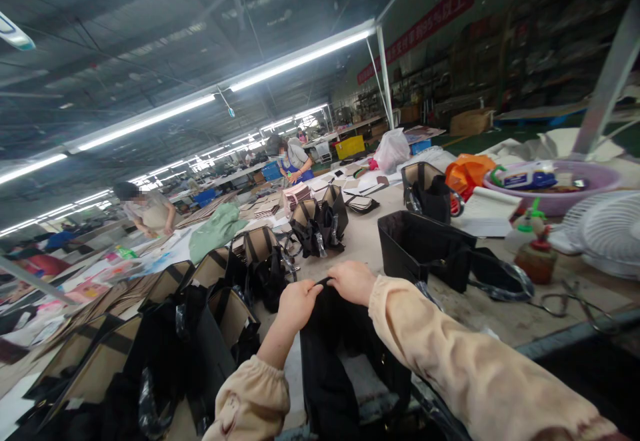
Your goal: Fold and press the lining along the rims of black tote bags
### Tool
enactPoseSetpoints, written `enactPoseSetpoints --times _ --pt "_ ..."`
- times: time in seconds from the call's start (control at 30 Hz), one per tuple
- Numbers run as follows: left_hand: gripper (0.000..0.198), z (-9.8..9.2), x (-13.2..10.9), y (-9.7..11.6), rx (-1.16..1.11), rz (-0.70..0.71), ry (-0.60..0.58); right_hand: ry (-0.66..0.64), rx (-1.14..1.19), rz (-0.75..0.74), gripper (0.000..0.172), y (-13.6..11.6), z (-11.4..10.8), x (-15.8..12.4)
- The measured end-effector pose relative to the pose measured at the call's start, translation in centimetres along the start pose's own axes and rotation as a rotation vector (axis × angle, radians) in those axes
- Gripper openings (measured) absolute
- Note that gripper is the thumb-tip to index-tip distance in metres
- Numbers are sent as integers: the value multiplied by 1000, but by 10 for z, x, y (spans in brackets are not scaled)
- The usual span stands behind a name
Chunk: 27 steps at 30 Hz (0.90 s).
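Note:
A black bag (330, 361) stands open on the table edge right in front of me. My left hand (296, 305) and my right hand (354, 281) both pinch its far top rim, fingers closed, close together. Both arms wear beige sleeve covers. A second black open bag (415, 244) stands just behind and to the right of my right hand.
Rows of brown-and-black paper bags (225, 274) run along the left. At right are a purple basin (575, 191), a white fan (610, 231), scissors (570, 304) and an orange plastic bag (467, 171). Two people work at tables farther back.

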State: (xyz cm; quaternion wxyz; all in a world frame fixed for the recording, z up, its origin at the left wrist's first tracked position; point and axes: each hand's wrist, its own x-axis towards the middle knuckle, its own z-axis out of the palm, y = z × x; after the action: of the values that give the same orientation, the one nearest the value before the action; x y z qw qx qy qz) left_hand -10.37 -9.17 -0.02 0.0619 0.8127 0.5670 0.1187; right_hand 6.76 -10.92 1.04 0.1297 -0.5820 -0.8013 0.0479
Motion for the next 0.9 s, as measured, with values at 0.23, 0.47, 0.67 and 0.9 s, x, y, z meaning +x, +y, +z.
enactPoseSetpoints --times 0.23,0.47,0.67,0.9 --pt "26 -9 -8 -5 -128 67 -36 5 -26 6 27 -6 -3 0" --pt "30 -12 -16 -13 -67 21 -34 9 -14 10 28 -5 1 3" --pt "25 -8 -12 -5 68 -80 44 50 -65 16 26 -6 4 4" --pt "27 -5 -15 -1 123 -136 69 57 -93 52 25 -6 11 8"
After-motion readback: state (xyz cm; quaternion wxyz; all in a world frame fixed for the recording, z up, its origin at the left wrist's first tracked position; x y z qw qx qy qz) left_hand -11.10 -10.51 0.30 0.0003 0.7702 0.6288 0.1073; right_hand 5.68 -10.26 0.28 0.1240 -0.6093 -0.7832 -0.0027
